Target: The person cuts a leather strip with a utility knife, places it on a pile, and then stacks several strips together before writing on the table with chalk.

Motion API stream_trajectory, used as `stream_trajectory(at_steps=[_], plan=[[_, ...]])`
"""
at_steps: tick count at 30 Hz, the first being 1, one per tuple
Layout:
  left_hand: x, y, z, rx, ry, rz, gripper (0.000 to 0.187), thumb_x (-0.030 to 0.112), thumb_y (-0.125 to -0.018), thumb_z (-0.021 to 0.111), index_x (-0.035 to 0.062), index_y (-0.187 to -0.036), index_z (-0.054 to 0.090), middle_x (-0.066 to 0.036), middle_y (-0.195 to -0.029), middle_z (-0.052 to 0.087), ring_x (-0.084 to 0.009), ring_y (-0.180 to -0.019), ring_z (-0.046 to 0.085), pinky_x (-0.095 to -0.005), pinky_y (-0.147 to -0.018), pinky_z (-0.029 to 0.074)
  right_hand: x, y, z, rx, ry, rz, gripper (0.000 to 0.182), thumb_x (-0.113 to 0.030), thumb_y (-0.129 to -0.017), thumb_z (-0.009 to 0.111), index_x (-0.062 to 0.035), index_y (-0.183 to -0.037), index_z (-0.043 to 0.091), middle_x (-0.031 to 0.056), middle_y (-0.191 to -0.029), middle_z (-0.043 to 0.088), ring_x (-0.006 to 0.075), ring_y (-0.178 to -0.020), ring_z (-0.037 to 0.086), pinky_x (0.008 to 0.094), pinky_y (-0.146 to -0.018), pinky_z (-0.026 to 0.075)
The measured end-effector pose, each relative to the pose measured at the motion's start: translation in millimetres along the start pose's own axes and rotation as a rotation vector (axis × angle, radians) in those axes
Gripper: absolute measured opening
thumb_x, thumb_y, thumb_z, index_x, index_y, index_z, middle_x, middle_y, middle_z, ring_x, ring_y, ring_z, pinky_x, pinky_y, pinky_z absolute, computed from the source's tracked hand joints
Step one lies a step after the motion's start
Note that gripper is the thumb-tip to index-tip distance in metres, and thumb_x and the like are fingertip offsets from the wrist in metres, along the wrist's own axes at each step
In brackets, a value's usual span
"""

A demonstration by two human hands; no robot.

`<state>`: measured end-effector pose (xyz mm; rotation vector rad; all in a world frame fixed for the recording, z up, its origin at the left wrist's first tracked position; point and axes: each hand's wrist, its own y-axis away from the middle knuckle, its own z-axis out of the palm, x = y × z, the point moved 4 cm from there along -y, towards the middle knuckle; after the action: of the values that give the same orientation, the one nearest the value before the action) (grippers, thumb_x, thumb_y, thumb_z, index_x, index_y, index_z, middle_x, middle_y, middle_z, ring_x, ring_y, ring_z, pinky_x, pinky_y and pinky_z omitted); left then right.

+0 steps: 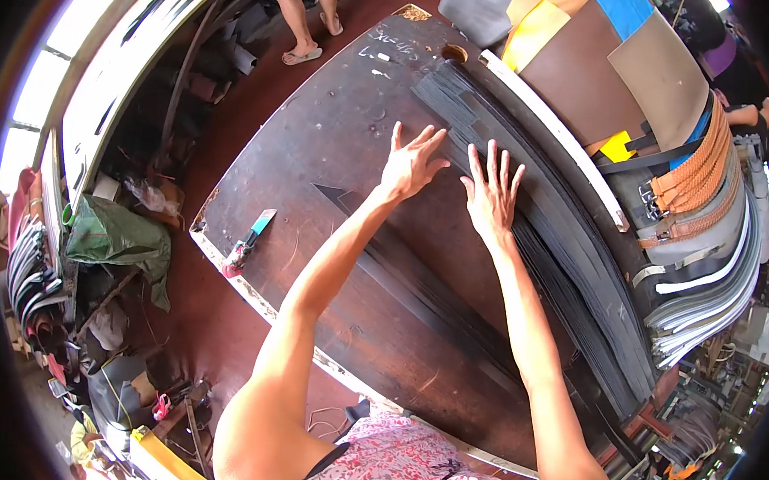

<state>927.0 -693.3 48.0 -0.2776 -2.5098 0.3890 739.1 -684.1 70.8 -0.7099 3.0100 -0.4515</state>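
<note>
My left hand (412, 162) lies flat with fingers spread on the dark brown worktable (320, 151), just at the near edge of a long stack of black leather strips (564, 248). Beside it, my right hand (492, 191) presses open-fingered on the stack itself. Neither hand holds anything. More black strips (433, 302) run along the table under my forearms. A long white straightedge (552, 136) lies along the far side of the stack.
A teal-handled cutter (249, 241) rests near the table's left edge. Rolled leather sheets (616, 53) in brown, yellow and blue, plus hanging belts (695, 193), line the right. A person's legs in sandals (303, 31) stand beyond the table. Clutter fills the floor at left.
</note>
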Motion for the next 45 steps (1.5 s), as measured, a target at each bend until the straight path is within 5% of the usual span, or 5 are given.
stream_trajectory(at_steps=[13,18,25,39,45], plan=[[8.7,-3.0,-4.3,-0.070,0.085,0.026,0.072,0.028,-0.090,0.070,0.0202,-0.154,0.039,-0.006,-0.151,0.051,-0.0200,-0.144,0.043,-0.0657,-0.119,0.013,-3.2,-3.9,-8.4,0.021,0.024,-0.006,0.071,-0.040,-0.096,0.061,-0.0265,-0.159,0.030,0.0117,-0.166,0.023,0.0371,-0.149,0.028,0.0639,-0.120,0.017],[28.7,4.5,-6.1,0.078,-0.170,0.151,0.061,0.028,-0.093,0.067,0.0294,-0.151,0.047,-0.002,-0.164,0.032,-0.0299,-0.149,0.033,-0.0699,-0.117,0.013,0.6,-1.1,-1.2,0.065,0.076,-0.041,0.070,-0.045,-0.099,0.056,-0.0249,-0.160,0.028,0.0126,-0.166,0.021,0.0371,-0.150,0.026,0.0641,-0.120,0.017],[26.7,2.3,-7.2,-0.023,-0.144,0.169,0.056,0.032,-0.098,0.059,0.0288,-0.152,0.044,0.003,-0.162,0.035,-0.0248,-0.150,0.032,-0.0666,-0.119,0.015,5.6,11.1,-8.1,0.053,0.099,-0.046,0.078,-0.040,-0.093,0.066,-0.0201,-0.159,0.029,0.0168,-0.165,0.024,0.0368,-0.148,0.031,0.0612,-0.120,0.019],[19.6,-0.6,-4.3,-0.130,-0.093,0.170,0.060,0.026,-0.097,0.058,0.0304,-0.154,0.041,0.003,-0.164,0.030,-0.0282,-0.150,0.032,-0.0678,-0.117,0.019,174.3,253.9,-76.1,-0.183,0.142,0.191,0.068,-0.044,-0.104,0.044,-0.0141,-0.161,0.023,0.0187,-0.168,0.011,0.0399,-0.153,0.016,0.0581,-0.123,0.009],[34.8,-1.5,-30.3,-0.043,-0.201,0.293,0.077,0.006,-0.069,0.069,0.0236,-0.143,0.057,-0.005,-0.156,0.045,-0.0256,-0.139,0.047,-0.0381,-0.103,0.041,248.0,344.3,-118.4,-0.134,0.114,0.204,0.073,-0.040,-0.099,0.054,-0.0107,-0.160,0.026,0.0217,-0.165,0.016,0.0387,-0.151,0.021,0.0574,-0.123,0.014]])
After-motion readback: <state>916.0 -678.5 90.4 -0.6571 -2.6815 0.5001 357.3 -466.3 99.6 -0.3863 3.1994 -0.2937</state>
